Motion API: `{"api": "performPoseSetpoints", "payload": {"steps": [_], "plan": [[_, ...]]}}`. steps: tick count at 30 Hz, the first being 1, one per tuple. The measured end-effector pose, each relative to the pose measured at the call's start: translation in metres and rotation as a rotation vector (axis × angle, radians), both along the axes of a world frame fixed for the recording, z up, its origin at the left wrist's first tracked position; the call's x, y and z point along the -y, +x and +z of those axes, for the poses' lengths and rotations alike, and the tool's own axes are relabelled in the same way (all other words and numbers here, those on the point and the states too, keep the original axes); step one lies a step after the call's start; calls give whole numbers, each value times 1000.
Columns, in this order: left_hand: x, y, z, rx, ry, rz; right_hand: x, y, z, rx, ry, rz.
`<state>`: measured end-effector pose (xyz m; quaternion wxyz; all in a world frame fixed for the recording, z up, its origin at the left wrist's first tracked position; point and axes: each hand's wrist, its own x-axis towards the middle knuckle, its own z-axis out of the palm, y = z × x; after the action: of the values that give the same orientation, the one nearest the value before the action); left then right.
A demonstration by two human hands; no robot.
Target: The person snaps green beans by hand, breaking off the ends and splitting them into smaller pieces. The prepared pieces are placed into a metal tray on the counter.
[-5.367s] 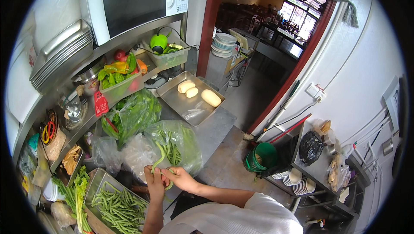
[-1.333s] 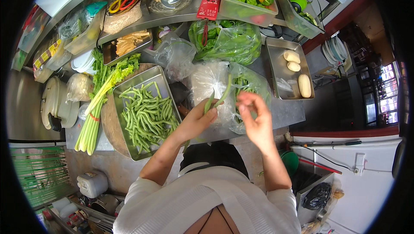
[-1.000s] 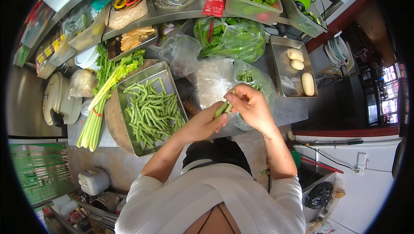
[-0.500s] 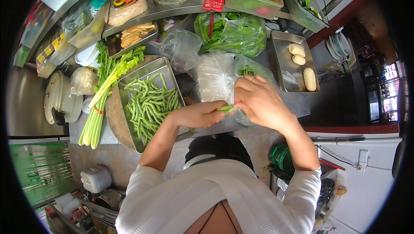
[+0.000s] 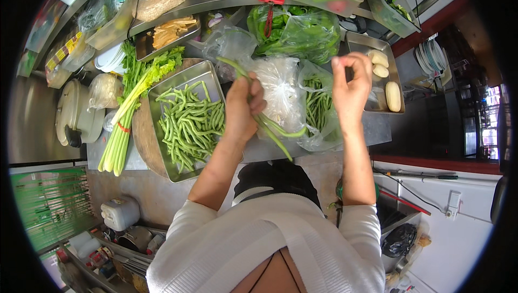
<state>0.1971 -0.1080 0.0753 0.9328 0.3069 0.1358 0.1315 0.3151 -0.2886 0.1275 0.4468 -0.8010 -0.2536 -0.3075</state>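
My left hand is closed round a few long green beans, whose ends stick out above and below the fist. My right hand is raised apart from it, fingers curled in toward the thumb as in a pinch; anything between the tips is too small to make out. Left of my left hand, a metal tray holds many trimmed-looking green beans. An open clear plastic bag with long green beans lies between my hands, nearer the right one.
Celery and a round wooden board lie at the left. A white plastic bag and bagged green peppers sit behind my hands. A metal tray with peeled pale vegetables stands at the right. The counter edge runs in front of me.
My hands have parted from working together on a bean. The left has moved up with several beans in it; the right has moved right and up, uncovering the bag of beans.
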Motion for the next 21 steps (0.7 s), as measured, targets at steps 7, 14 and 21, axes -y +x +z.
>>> {"api": "performPoseSetpoints", "payload": {"steps": [7, 14, 21], "plan": [[-32, 6, 8, 123, -53, 108, 30, -28, -28, -523, -177, 411], [1, 13, 14, 179, -190, -227, -2, -57, -22, -1283, -272, 1112], [16, 1, -8, 128, -134, -35, 0, -104, -70, -1764, 466, 937]]}}
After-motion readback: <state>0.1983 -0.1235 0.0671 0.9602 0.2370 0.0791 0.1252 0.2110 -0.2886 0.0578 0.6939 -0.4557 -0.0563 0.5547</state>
